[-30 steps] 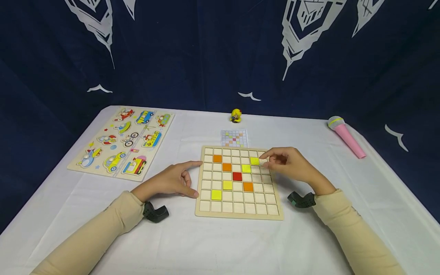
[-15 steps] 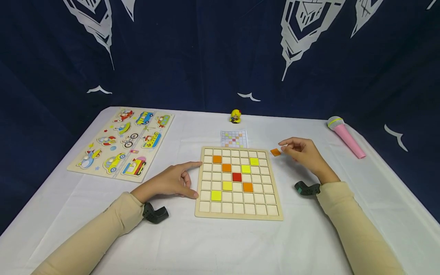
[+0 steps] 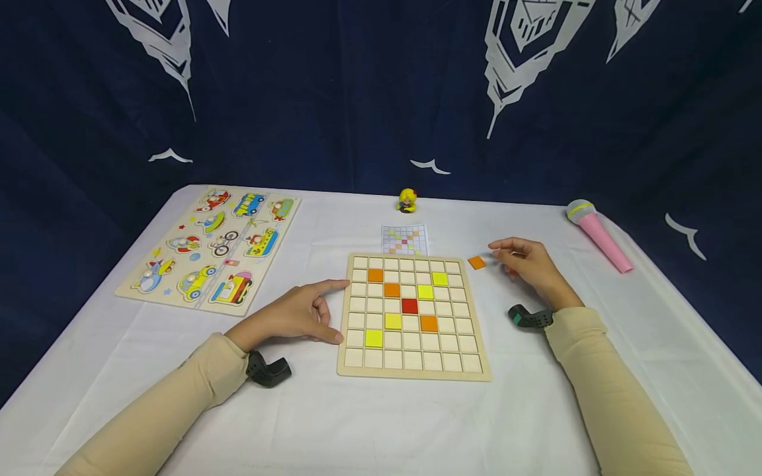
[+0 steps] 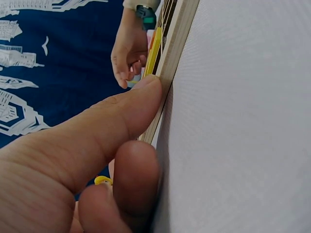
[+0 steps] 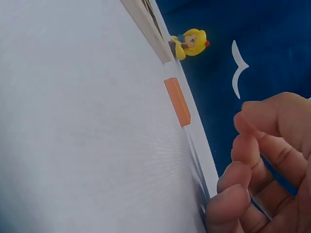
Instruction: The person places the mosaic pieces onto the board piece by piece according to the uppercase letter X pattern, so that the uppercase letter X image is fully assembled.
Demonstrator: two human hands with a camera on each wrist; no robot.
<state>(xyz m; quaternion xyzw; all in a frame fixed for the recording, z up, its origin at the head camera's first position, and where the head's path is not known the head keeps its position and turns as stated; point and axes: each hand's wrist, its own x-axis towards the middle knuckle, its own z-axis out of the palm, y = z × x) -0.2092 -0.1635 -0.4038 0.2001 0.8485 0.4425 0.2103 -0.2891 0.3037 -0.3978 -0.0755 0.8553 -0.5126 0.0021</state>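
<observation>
A square wooden grid board (image 3: 415,378) lies flat mid-table, holding several yellow and orange tiles and a red tile (image 3: 409,306) among pale cells. My left hand (image 3: 294,312) rests at its left edge, straight forefinger near the upper part and thumb lower down. In the left wrist view the thumb (image 4: 97,126) lies against the board's side. A loose orange tile (image 3: 477,263) lies on the cloth just off the board's upper right corner. My right hand (image 3: 526,264) hovers right of that tile, apart from it, fingers loosely bent and holding nothing.
A small printed grid card (image 3: 405,239) lies behind the board, with a yellow-haired figurine (image 3: 407,200) farther back. Two joined vehicle puzzle boards (image 3: 205,254) lie at the left. A pink microphone (image 3: 604,241) lies at the far right. A dark patterned curtain hangs behind the table.
My right hand has drawn back from the board's upper right corner, toward the right. The orange tile now shows on the cloth there. The left hand has stayed at the board's edge.
</observation>
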